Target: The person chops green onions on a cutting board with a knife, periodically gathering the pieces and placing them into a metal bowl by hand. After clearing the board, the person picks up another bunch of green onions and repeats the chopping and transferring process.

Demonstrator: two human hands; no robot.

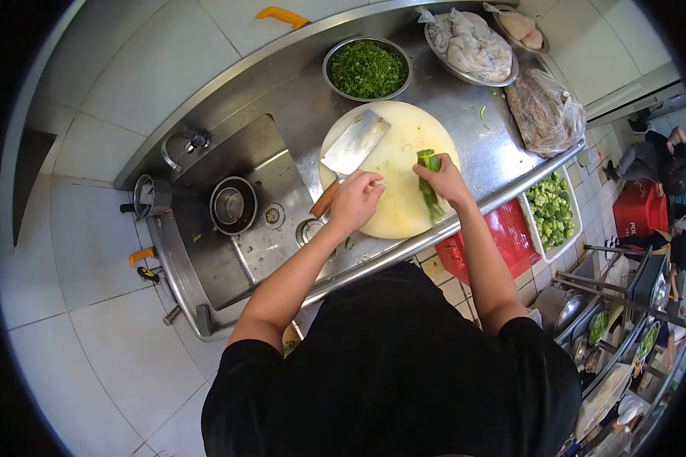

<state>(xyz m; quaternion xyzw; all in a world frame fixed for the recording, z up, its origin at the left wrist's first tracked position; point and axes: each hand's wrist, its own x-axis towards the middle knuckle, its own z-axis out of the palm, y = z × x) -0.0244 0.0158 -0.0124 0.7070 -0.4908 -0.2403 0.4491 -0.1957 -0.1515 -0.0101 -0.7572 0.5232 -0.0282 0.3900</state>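
Observation:
My right hand [443, 181] grips a bunch of green stalks [433, 202] over the right side of the round cutting board [404, 126]. The fingers of my left hand [357, 202] are curled in at the board's left side; whether anything small is between them is hidden. Just beside that hand lies a cleaver [358, 142], its broad blade flat on the board. Its wooden handle [325, 200] sticks out past the board's edge, partly behind my left hand. Small green scraps dot the board.
Behind the board stands a bowl of chopped greens [367, 70]. A bowl of bagged pale food [476, 49] and a brown-filled plastic bag [545, 113] sit at the right. Left is a sink [236, 164] with a pot [234, 204]. A broccoli crate [552, 213] stands below the rail.

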